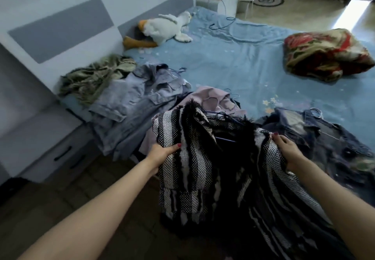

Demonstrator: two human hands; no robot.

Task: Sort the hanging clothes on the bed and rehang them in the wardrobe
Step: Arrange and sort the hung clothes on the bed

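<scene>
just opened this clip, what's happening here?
A person stands at the bed and grips a black-and-white striped woven garment with both hands, left hand on one edge, right hand on the other. A dark hanger bar shows inside it. More clothes lie piled on the bed: a pale blue shirt, an olive garment, a lilac top, dark denim. No wardrobe is in view.

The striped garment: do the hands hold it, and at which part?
Yes. The left hand grips the black-and-white striped garment at its left front edge, and the right hand grips its right front edge, spreading it open above the bed.
</scene>
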